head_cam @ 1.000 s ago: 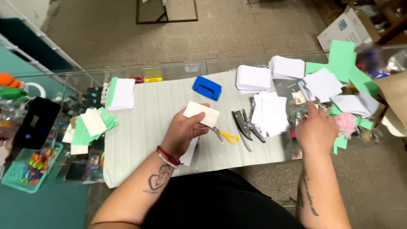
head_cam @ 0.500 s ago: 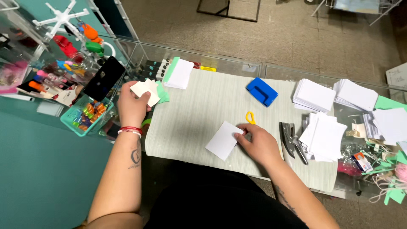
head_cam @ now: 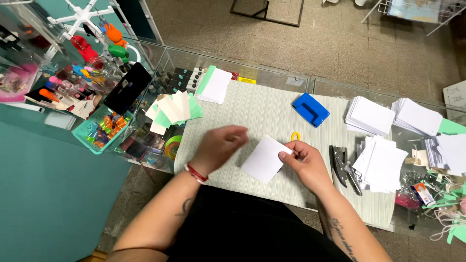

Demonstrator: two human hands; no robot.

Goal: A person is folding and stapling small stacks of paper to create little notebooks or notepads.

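Right hand [head_cam: 307, 162] pinches white card [head_cam: 264, 158], hiding yellow scissors [head_cam: 295, 136]; left hand [head_cam: 221, 144] blurred, empty, half-open.

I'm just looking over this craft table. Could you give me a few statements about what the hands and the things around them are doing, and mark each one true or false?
1. The right hand holds a white card by its edge. True.
2. The left hand grips the blue hole punch. False: the left hand is empty and hovers over the mat, left of the card; the punch lies apart, further up the mat.
3. A yellow-handled tool shows just above the right hand. True.
4. The stacks of white cards lie to the left of the left hand. False: they lie on the right side of the table.
5. A dark phone leans at the left. True.
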